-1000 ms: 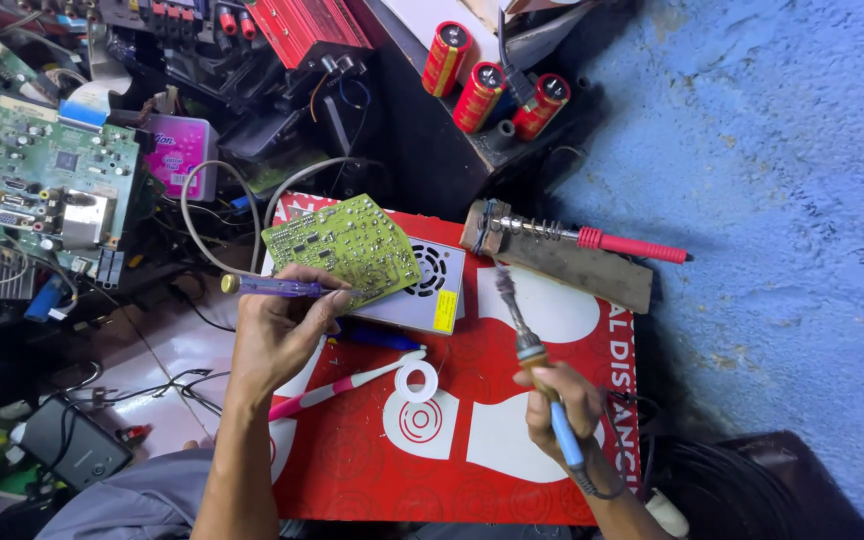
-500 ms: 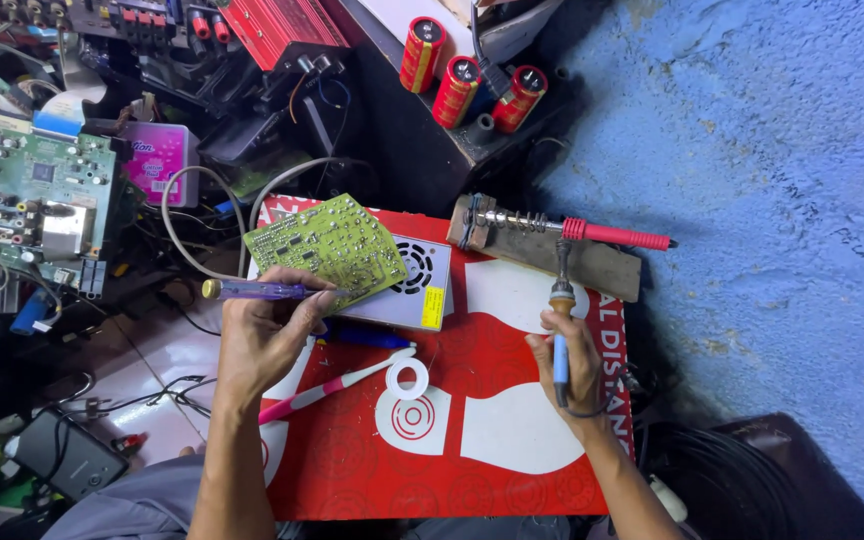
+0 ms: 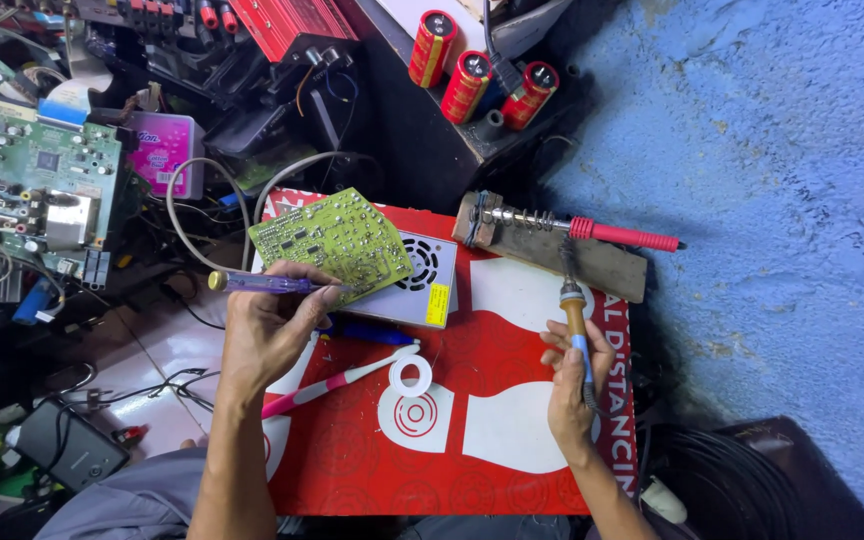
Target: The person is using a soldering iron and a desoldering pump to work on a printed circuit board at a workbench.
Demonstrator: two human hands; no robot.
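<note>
My left hand [image 3: 267, 335] grips a purple-handled tester screwdriver [image 3: 252, 283], its tip against the edge of a green circuit board [image 3: 337, 240]. That board lies tilted on a silver perforated power-supply box [image 3: 422, 285]. My right hand [image 3: 572, 385] holds a blue-handled soldering iron [image 3: 574, 320] pointing away from me, its tip at the wooden stand [image 3: 562, 250] with a coil spring. A second, red-handled soldering iron [image 3: 624, 236] rests in that spring holder. A pink toothbrush [image 3: 337, 380] and a small white tape roll [image 3: 413, 377] lie between my hands on the red board [image 3: 492, 470].
Three red cylindrical capacitors [image 3: 472, 75] stand at the back. A larger green circuit board [image 3: 32, 185] and tangled wires sit left, with a pink box [image 3: 160, 152]. A black adapter [image 3: 70, 445] lies at lower left. A rough blue wall [image 3: 772, 200] fills the right.
My right hand has swung the blue-handled iron from pointing left over the red board up to the wooden stand. My left hand stays at the green board with the screwdriver.
</note>
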